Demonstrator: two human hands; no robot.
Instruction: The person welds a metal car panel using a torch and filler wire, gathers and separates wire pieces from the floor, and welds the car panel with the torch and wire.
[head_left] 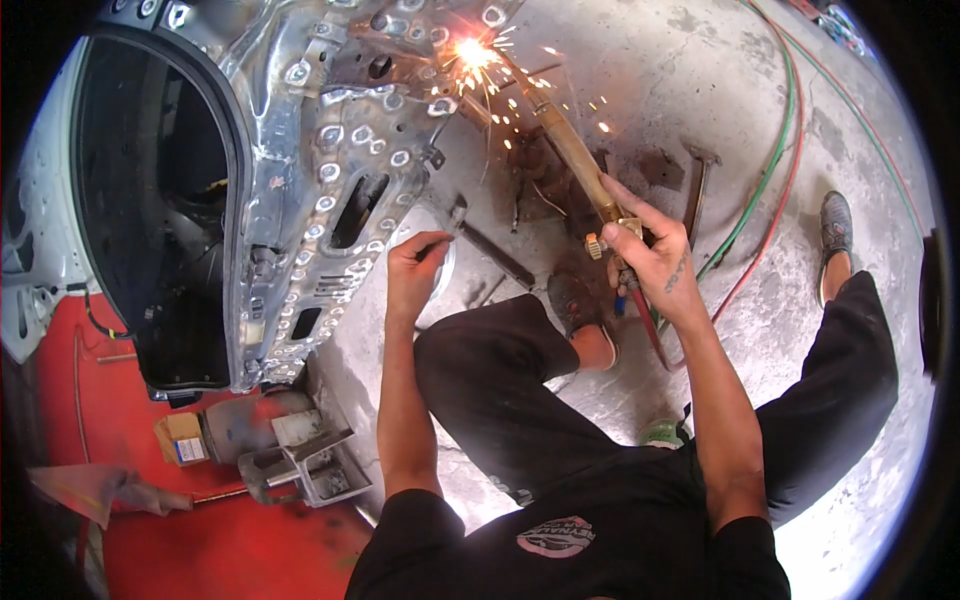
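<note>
My right hand [648, 243] is wrapped round the rear of a brass torch [575, 150], near its valve knobs. The torch slants up and left, and bright sparks [475, 55] fly where its tip meets the edge of a bare metal car body panel [330, 190]. The tip itself is lost in the glare. My left hand [418, 262] is raised beside the panel's lower right edge, fingers pinched together; whatever they hold, if anything, is too small to make out. Ringed spot marks dot the panel.
A hammer [490, 250] and metal scraps lie on the concrete floor [790, 330]. Green and red hoses [797, 120] curve down the right. At lower left, a metal box [330, 470] and a small carton [182, 440] sit by a red surface [230, 550].
</note>
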